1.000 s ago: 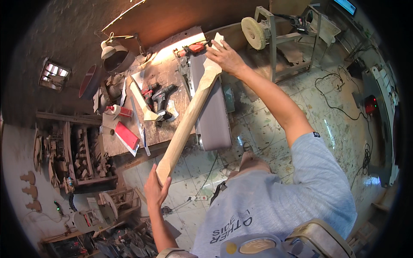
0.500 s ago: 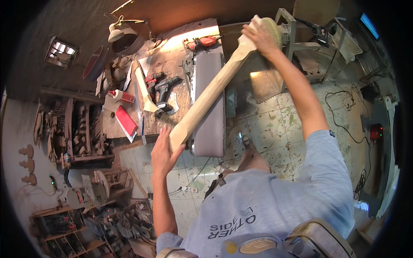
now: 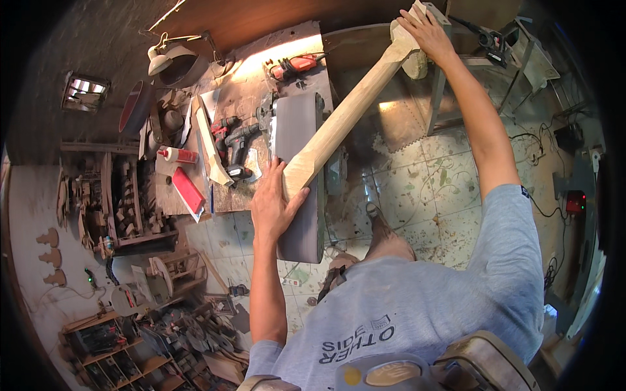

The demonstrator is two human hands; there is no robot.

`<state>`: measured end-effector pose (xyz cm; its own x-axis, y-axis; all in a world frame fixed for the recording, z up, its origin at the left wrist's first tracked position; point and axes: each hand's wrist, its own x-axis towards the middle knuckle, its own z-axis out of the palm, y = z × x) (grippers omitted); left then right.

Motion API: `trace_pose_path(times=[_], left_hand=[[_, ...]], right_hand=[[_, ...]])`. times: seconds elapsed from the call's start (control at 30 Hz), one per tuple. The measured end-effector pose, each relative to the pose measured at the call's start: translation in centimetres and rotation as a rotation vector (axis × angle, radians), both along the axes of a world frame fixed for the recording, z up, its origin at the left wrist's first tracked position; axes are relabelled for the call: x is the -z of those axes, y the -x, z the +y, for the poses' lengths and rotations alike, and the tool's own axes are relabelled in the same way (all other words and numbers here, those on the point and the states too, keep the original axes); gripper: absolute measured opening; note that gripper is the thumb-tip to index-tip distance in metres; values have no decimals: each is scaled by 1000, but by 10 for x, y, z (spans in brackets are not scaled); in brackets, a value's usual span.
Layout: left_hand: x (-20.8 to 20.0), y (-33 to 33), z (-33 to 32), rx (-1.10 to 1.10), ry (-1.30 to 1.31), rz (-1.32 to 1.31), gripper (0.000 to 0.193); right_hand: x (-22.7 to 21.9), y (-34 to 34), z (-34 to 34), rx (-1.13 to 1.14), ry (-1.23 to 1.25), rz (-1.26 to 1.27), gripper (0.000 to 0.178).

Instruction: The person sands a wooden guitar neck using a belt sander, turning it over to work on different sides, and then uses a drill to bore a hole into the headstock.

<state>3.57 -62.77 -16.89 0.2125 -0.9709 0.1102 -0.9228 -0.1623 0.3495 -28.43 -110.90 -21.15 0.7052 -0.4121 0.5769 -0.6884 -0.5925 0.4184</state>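
A long pale wooden piece point(image 3: 352, 111), rounded along its shaft and flared at both ends, slants across my view from lower left to upper right. My left hand point(image 3: 274, 205) grips its near end, thumb on one side and fingers on the other. At the far end my right hand point(image 3: 427, 36) is closed over the flared head. The piece passes above the grey belt of a belt sander point(image 3: 297, 127); whether it touches the belt I cannot tell. Just under the head shows a round yellowish wheel point(image 3: 415, 66), partly hidden by the wood.
On the workbench point(image 3: 244, 85) left of the sander lie cordless drills point(image 3: 240, 140), a red power tool point(image 3: 297, 66), a glue bottle point(image 3: 179, 155), a red-and-white block point(image 3: 188, 190) and another shaped wooden piece point(image 3: 208, 143). A lamp point(image 3: 160, 62) stands behind. Cables cross the floor at right.
Both hands have carried the wooden piece rightward, its near end also rising in view. The head now covers more of the round wheel. My view has shifted slightly.
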Motion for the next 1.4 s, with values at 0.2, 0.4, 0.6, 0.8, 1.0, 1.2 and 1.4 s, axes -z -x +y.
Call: trace_pose_path(times=[0.2, 0.4, 0.6, 0.8, 1.0, 1.2, 1.4], left_hand=[[-1, -4, -1, -6, -4, -6, 75], [-3, -28, 26, -38, -14, -1, 72], [-1, -57, 75, -61, -21, -14, 72], [-2, -84, 130, -81, -40, 32, 75], [-5, -100, 187, -109, -46, 65, 76], [-2, -111, 237, -103, -26, 78, 78], [-7, -112, 275, -142, -47, 111, 79]], right_hand=[[15, -1, -16, -25, 14, -25, 41], [16, -38, 8, 25, -36, 11, 48], [13, -83, 60, 84, -125, 32, 66], [7, -120, 119, 76, -123, 24, 53], [4, -153, 174, 30, -192, -32, 64], [6, -176, 215, 4, -163, -33, 47], [4, -190, 251, -50, -209, -76, 52]])
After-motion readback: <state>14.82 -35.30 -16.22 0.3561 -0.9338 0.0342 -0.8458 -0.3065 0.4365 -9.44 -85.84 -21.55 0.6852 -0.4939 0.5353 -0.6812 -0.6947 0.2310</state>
